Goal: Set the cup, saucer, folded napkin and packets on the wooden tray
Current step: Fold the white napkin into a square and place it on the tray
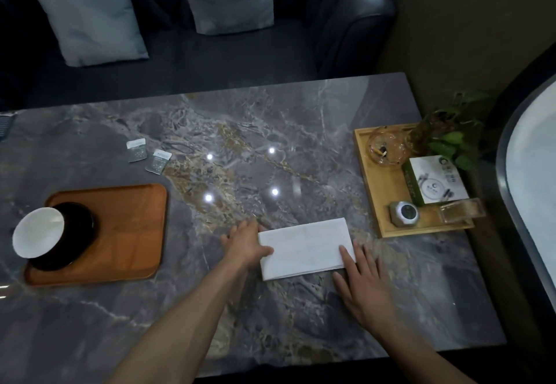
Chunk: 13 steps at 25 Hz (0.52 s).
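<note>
While both hands (245,244) lie flat, fingers (349,256) spread | napkin (305,248) white, folded, seemingly creased

Left hand (245,241): bare, no glove, no ring to be seen on the fingers that show
Left forearm (186,308): bare along its whole visible length, no sleeve, no watch or band at the wrist
Right hand (362,287): bare, no glove, fingers long and slim, nails short as far as the dim light lets one tell
Right forearm (421,353): bare to the lower edge of the view, no sleeve or cuff
Wrists: both plain, nothing worn
Markings: no tattoo or bandage on either arm
</note>
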{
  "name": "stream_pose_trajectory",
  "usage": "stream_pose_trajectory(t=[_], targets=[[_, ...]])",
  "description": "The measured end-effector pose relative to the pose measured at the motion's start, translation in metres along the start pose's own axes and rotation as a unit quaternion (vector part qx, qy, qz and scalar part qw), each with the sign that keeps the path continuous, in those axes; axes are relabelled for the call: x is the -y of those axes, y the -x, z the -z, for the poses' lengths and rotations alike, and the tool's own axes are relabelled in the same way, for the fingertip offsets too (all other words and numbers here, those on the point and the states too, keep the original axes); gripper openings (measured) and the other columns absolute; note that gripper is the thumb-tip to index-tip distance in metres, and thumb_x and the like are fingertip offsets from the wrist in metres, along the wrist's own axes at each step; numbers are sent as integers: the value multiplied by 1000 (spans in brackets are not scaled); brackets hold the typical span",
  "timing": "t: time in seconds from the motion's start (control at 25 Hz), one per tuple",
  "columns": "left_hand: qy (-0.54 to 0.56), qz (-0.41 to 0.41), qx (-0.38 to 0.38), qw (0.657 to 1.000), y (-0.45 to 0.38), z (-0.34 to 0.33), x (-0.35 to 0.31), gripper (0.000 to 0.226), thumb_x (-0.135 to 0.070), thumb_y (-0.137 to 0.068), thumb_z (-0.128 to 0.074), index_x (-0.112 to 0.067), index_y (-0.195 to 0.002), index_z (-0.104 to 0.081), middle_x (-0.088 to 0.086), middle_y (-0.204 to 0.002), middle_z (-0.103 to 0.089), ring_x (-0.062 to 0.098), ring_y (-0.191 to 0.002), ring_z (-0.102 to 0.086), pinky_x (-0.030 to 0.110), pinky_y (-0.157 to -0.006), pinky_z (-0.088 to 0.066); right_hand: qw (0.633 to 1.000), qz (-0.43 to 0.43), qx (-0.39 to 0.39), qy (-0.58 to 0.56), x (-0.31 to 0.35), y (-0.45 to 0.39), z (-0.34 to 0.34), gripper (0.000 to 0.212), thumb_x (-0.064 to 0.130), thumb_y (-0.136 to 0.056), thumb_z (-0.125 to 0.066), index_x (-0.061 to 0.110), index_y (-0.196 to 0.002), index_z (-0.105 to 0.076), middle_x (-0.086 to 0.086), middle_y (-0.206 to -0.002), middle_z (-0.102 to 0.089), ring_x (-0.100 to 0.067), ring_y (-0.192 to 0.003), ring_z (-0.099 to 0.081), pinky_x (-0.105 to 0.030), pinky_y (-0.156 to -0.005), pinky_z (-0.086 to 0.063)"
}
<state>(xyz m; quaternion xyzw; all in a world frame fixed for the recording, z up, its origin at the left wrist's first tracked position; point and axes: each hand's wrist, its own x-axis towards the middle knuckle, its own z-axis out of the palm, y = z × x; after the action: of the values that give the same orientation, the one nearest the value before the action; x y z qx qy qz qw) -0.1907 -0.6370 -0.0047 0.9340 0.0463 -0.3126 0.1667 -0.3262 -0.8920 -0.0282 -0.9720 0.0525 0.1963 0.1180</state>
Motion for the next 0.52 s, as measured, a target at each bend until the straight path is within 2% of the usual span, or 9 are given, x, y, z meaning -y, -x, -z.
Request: stream_pose_trajectory(t=[0.16, 0.28, 0.4, 0.52], targets=[[29, -23, -23, 999, 8, -6, 0, 34, -31, -80, -64, -20, -111, -53, 8, -119, -61, 31, -115, -53, 46, -97, -42, 1000, -13, 1, 3, 2, 1, -4, 66, 56, -95, -17, 27, -155, -15, -6, -164, -10, -27, -151, -2, -52, -121, -7], [140, -4, -9, 990, 19, -14, 4, 37, -26, -87, -59, -12, -119, -46, 7, -110, -64, 32, -106, -61, 39, -87, -49, 1000, -20, 8, -10, 3, 3, -9, 64, 53, -99, -27, 30, -155, -7, -3, -165, -3, -24, -151, 6, -53, -121, -6], [254, 38, -3, 966, 30, -23, 14, 28, -18, -86, -63, -11, -109, -48, 6, -105, -64, 27, -98, -63, 34, -80, -48, 999, -40, 5, -31, 14, 6, -10, 65, 53, -98, -31, 30, -155, -9, -1, -165, -5, -24, -151, 3, -55, -121, -4], [352, 54, -5, 934, 38, -25, 24, 16, -9, -86, -64, -13, -98, -53, 6, -99, -66, 19, -88, -59, 30, -71, -43, 998, -45, 19, -29, 29, 16, -17, 65, 56, -98, -25, 32, -155, -4, 0, -165, 0, -22, -151, 7, -56, -120, 0]])
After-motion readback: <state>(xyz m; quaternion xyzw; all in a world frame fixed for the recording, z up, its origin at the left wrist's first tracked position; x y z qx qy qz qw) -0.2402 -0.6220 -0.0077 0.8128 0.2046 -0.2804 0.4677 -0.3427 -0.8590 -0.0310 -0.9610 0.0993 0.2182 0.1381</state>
